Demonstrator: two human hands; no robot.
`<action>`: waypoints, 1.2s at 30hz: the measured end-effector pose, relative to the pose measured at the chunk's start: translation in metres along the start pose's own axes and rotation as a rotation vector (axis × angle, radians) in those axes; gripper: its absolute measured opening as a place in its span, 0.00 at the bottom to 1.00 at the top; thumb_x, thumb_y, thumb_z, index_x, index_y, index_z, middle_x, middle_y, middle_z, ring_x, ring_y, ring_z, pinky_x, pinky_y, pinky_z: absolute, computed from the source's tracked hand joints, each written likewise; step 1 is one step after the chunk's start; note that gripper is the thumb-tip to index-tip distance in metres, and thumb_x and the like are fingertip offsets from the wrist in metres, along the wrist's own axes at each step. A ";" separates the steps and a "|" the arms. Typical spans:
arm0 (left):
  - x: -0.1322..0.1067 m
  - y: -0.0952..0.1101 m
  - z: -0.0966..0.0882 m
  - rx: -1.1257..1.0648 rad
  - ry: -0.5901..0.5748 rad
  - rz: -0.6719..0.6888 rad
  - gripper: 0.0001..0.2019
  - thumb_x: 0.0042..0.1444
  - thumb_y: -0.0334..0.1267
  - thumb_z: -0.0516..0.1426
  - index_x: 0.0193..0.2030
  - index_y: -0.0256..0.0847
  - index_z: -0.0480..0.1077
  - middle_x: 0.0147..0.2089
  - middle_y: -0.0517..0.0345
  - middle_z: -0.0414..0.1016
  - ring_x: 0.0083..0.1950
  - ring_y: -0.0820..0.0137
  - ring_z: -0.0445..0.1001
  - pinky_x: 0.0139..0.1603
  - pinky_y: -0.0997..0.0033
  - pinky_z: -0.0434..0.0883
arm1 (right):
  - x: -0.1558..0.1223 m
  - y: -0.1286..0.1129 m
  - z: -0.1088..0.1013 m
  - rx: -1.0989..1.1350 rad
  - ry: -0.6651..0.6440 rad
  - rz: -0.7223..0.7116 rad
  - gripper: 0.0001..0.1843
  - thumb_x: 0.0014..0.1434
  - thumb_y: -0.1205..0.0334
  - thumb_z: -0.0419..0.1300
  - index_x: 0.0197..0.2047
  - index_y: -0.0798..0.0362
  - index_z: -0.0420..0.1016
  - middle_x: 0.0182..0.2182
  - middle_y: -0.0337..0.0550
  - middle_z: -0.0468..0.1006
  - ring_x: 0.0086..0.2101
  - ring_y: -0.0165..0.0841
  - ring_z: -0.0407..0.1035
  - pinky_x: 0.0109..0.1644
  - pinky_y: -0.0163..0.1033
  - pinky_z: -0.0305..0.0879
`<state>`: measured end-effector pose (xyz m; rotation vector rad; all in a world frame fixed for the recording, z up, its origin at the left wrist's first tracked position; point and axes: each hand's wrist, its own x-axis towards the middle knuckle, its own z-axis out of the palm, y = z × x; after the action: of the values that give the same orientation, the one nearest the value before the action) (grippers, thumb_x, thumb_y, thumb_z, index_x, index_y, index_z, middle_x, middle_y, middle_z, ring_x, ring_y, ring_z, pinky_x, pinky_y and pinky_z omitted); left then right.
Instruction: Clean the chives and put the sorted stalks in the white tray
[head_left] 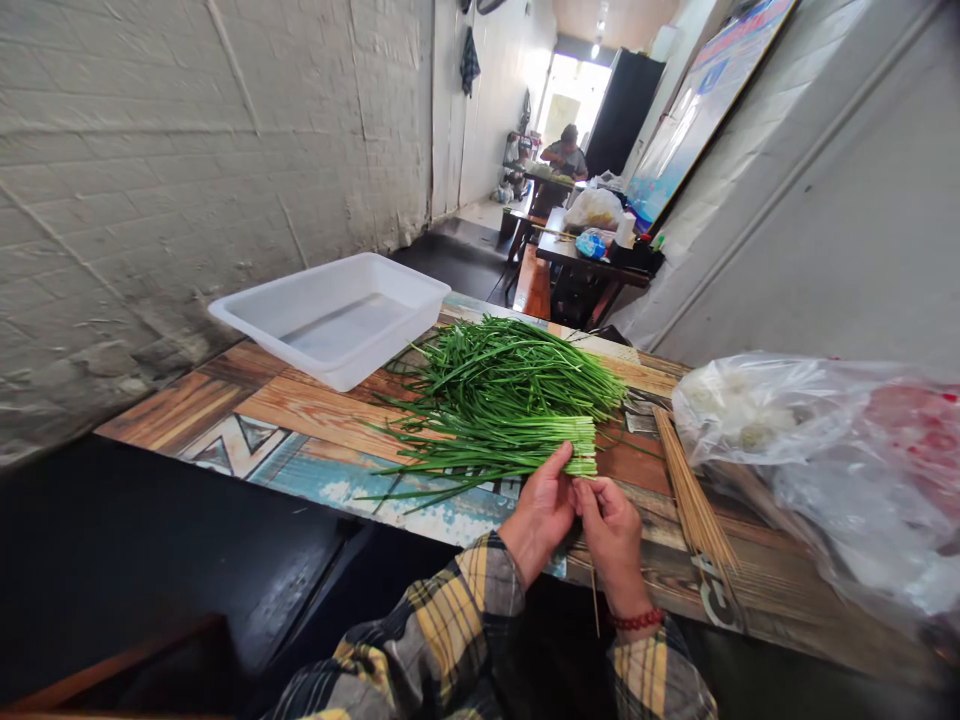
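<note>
A row of garlic chives lies across the near part of the table, cut ends lined up to the right and leaves trailing left. My left hand grips the stem ends at their near edge, thumb on top. Close against it, my right hand pinches a thin bamboo skewer, whose lower end hangs below the palm. The skewer appears to run into the stems, but the fingers hide where it enters. Behind this row sits a larger loose heap of chives.
A white plastic tub stands behind, to the left. Right of my hands lies a bundle of bamboo skewers, beside clear plastic bags. Farther back, a person sits at another table, past a cluttered dark table.
</note>
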<state>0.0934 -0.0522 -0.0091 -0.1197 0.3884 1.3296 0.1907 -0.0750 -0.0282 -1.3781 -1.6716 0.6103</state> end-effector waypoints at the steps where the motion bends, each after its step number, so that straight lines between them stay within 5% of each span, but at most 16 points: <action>1: 0.000 0.000 0.000 0.015 0.006 0.007 0.07 0.49 0.35 0.63 0.32 0.34 0.72 0.28 0.58 0.75 0.29 0.73 0.73 0.36 0.73 0.70 | 0.000 0.000 0.000 -0.003 0.002 -0.001 0.18 0.61 0.47 0.53 0.30 0.53 0.71 0.24 0.39 0.74 0.26 0.32 0.67 0.32 0.36 0.61; 12: 0.000 -0.004 -0.002 0.094 0.020 0.067 0.13 0.40 0.36 0.68 0.32 0.35 0.72 0.34 0.55 0.76 0.38 0.69 0.75 0.42 0.72 0.70 | 0.002 0.006 0.001 0.073 0.003 0.048 0.19 0.60 0.46 0.53 0.29 0.53 0.70 0.21 0.37 0.71 0.24 0.31 0.64 0.30 0.35 0.60; 17: -0.011 -0.006 -0.005 0.198 -0.046 0.083 0.16 0.43 0.45 0.66 0.34 0.35 0.72 0.35 0.54 0.76 0.40 0.68 0.74 0.45 0.70 0.69 | 0.004 0.010 0.004 0.169 0.024 0.082 0.20 0.58 0.44 0.55 0.31 0.54 0.73 0.23 0.40 0.74 0.25 0.32 0.66 0.31 0.35 0.62; 22: -0.060 0.011 -0.016 0.656 -0.164 0.125 0.19 0.50 0.46 0.63 0.45 0.35 0.72 0.43 0.49 0.76 0.43 0.69 0.73 0.47 0.69 0.67 | 0.003 0.011 0.005 0.191 0.030 0.097 0.19 0.58 0.46 0.56 0.33 0.54 0.74 0.25 0.41 0.75 0.27 0.33 0.67 0.32 0.35 0.63; 26: -0.083 0.048 -0.005 1.078 -0.179 0.160 0.20 0.54 0.47 0.59 0.47 0.34 0.70 0.33 0.53 0.74 0.29 0.73 0.70 0.32 0.72 0.67 | 0.003 0.012 0.005 0.184 0.019 0.098 0.19 0.59 0.46 0.56 0.33 0.55 0.75 0.20 0.36 0.69 0.23 0.30 0.62 0.28 0.34 0.59; 29: -0.066 0.078 0.017 1.418 -0.149 0.665 0.13 0.55 0.41 0.57 0.44 0.36 0.73 0.37 0.53 0.74 0.36 0.71 0.70 0.39 0.72 0.67 | 0.003 0.013 0.005 0.213 0.017 0.095 0.19 0.58 0.46 0.55 0.32 0.55 0.74 0.19 0.34 0.67 0.22 0.29 0.60 0.27 0.33 0.56; 31: -0.041 0.093 0.031 1.614 -0.213 0.864 0.12 0.55 0.38 0.57 0.45 0.38 0.73 0.41 0.52 0.74 0.43 0.68 0.70 0.47 0.68 0.67 | 0.003 0.012 0.005 0.212 0.025 0.088 0.19 0.58 0.46 0.55 0.33 0.55 0.74 0.19 0.34 0.66 0.22 0.29 0.60 0.27 0.33 0.56; 33: -0.015 0.103 0.039 1.752 -0.272 0.922 0.15 0.52 0.38 0.59 0.48 0.40 0.73 0.47 0.52 0.74 0.49 0.65 0.70 0.53 0.66 0.64 | 0.003 0.011 0.005 0.198 0.032 0.082 0.19 0.58 0.46 0.55 0.32 0.55 0.74 0.19 0.34 0.67 0.22 0.29 0.60 0.27 0.34 0.57; 36: 0.017 0.110 0.043 1.845 -0.375 0.804 0.14 0.51 0.41 0.60 0.44 0.40 0.75 0.42 0.53 0.77 0.44 0.67 0.72 0.48 0.71 0.65 | 0.003 0.009 0.004 0.185 0.024 0.073 0.18 0.58 0.47 0.55 0.31 0.55 0.74 0.19 0.35 0.67 0.22 0.29 0.60 0.27 0.34 0.57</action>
<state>-0.0004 0.0029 0.0396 1.9408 1.2511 1.2088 0.1918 -0.0688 -0.0367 -1.3115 -1.5113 0.7671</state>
